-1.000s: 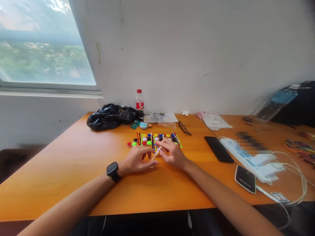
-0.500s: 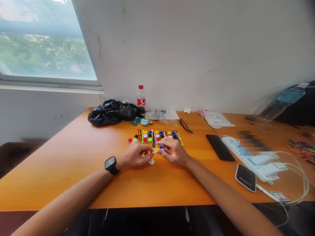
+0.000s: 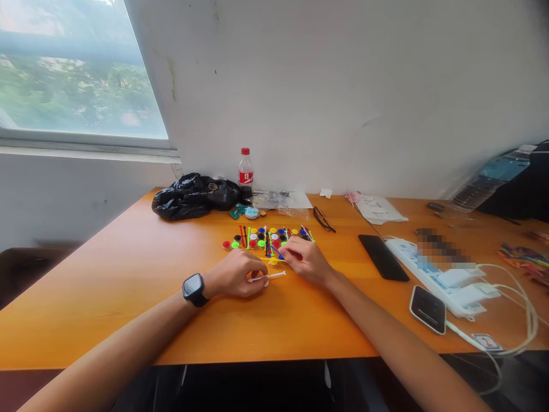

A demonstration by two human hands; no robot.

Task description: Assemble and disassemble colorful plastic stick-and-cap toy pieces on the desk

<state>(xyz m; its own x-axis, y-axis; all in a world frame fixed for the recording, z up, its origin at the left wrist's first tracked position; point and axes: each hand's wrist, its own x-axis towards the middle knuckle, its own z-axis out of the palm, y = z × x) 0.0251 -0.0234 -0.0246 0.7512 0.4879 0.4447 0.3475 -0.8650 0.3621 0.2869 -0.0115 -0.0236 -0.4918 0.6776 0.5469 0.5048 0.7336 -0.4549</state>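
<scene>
- Two bare hands: the left hand [image 3: 235, 272], with a smartwatch [image 3: 193, 286] at its wrist, pinches one white plastic stick [image 3: 277, 274]; the right hand [image 3: 306, 260] has its fingers drawn together at one blue stick [image 3: 276, 250], though I cannot tell whether it grips it.
- One white disc [image 3: 266, 284] shows under the left fingertips, partly covered; one yellow stick [image 3: 265, 258] lies by a yellow disc [image 3: 273, 262].
- More than ten coloured discs, with upright-lying sticks between them, sit beyond; the right hand hides some, so no exact count.
- Around: one black plastic bag [image 3: 193, 197], one cola bottle [image 3: 246, 174], one power strip [image 3: 433, 274], one phone [image 3: 428, 309].
- White stick: near the table's front-middle, long axis roughly left to right, visible end pointing right and slightly away from the person.
</scene>
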